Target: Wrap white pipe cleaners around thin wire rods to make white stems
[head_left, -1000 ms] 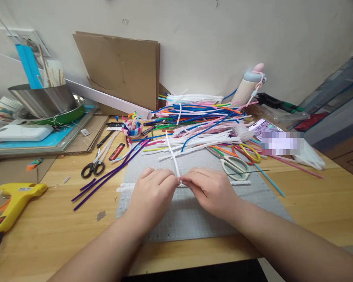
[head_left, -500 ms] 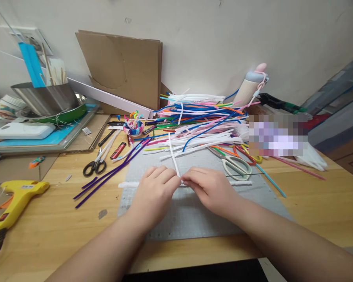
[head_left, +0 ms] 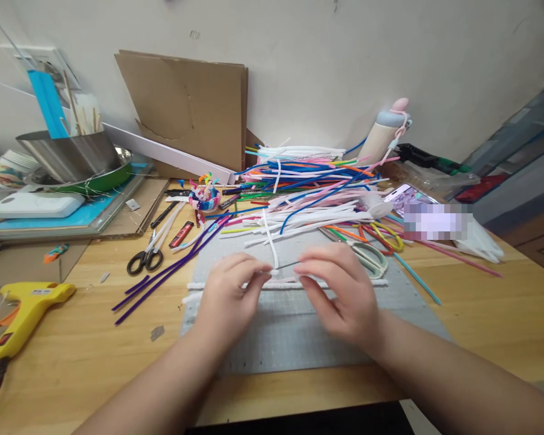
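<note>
Over the grey cutting mat (head_left: 294,350), my left hand (head_left: 233,293) pinches a white pipe cleaner (head_left: 193,298). One end of it pokes out left of the hand, and its tip shows at the fingertips. My right hand (head_left: 340,290) is closed in a pinch a short gap to the right. A thin dark wire (head_left: 288,265) runs from its fingertips toward the left hand. Below both hands, a long white pipe cleaner (head_left: 278,285) lies crosswise on the mat. Just beyond the left fingertips is a shorter, bent white pipe cleaner (head_left: 269,238).
Behind the mat lies a heap of coloured pipe cleaners (head_left: 308,175). Pale-handled scissors (head_left: 370,258) rest at its right, black scissors (head_left: 145,261) and purple pipe cleaners (head_left: 167,272) at left. A yellow glue gun (head_left: 31,296) lies far left; a phone (head_left: 405,196) and bottle (head_left: 383,133) stand right.
My hands have moved apart, opening a gap between their fingertips. The dark wire now shows in that gap. The held pipe cleaner's left end has dropped nearer, apart from the long one.
</note>
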The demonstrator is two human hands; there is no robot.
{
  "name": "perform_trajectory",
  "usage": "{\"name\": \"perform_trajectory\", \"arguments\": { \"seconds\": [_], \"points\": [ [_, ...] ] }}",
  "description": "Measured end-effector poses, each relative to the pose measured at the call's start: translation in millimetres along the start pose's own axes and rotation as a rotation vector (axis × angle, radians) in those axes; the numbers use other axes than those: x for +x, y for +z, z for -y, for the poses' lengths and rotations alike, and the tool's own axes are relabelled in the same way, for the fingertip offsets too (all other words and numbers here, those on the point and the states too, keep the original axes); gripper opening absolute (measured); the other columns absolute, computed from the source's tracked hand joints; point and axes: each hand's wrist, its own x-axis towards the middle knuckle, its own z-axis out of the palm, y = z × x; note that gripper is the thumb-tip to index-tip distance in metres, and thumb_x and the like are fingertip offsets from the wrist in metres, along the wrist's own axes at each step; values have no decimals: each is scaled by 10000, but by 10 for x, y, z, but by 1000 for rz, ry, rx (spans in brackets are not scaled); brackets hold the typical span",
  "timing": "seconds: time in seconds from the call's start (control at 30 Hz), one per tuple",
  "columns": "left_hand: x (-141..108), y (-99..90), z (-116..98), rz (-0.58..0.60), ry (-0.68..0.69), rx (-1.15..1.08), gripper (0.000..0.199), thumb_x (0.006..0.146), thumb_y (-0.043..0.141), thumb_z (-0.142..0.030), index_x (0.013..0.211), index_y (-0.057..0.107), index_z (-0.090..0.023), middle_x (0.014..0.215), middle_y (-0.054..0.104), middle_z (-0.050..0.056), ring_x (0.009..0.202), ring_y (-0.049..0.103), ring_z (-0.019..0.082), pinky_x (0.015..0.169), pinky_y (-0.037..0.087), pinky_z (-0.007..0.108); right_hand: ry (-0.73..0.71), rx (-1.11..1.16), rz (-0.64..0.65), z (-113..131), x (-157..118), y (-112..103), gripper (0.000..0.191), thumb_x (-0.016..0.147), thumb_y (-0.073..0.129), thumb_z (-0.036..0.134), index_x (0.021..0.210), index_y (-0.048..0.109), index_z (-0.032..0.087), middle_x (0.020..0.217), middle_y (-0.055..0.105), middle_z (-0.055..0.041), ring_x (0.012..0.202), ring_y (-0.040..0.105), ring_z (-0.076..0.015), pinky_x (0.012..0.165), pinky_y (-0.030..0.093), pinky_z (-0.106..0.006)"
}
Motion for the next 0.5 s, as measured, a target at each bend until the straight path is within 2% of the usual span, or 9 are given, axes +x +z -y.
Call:
{"name": "perform_trajectory", "arguments": {
  "seconds": [0.03,0.1,0.23,0.3,0.37,0.43,0.5],
  "points": [
    [14,-20,-2,-25,-55,-45,83,804,590,-161,817,665,-195,772,660,32,743,594,160,660,466,305,-34,50,-36,14,-14,-6,271,790,518,81,1010,556,234,945,619,-63,869,577,-217,776,455,-382],
    [36,-49,-7,-58,-157,-133,64,772,621,-152,775,670,-193,717,652,12,672,581,139,607,467,277,-21,147,-24,24,-30,17,298,782,501,52,1011,553,236,877,625,-47,821,586,-200,738,473,-360],
    [48,-46,-10,-62,-311,-334,28,713,673,-174,738,679,-184,647,650,-1,569,556,122,506,451,246,134,173,106,-15,-29,157,286,823,523,149,1106,530,191,1067,611,-88,1018,550,-223,894,427,-414],
    [39,-24,-11,-41,-352,-427,29,716,673,-195,738,675,-175,668,664,14,579,571,130,510,467,253,149,181,204,-37,-33,210,240,841,538,199,1080,540,184,1015,632,-74,973,571,-204,886,431,-390],
    [28,-3,-18,-25,-342,-446,27,725,666,-194,728,669,-167,685,664,25,612,586,140,547,488,268,145,179,273,-43,-51,225,161,873,503,199,1025,556,188,889,651,-45,834,597,-168,783,463,-324],
    [15,14,-29,-37,-272,-385,19,736,658,-176,721,668,-170,689,649,22,644,589,141,577,491,272,130,149,291,-30,-74,210,144,894,467,191,1000,564,188,813,647,-36,718,586,-147,668,457,-278],
    [2,26,-40,-52,-182,-291,54,757,636,-149,724,668,-178,698,634,15,668,586,134,594,485,262,105,119,295,-2,-93,188,138,892,466,199,981,571,182,771,637,-38,656,564,-142,617,434,-271]
  ]
}}
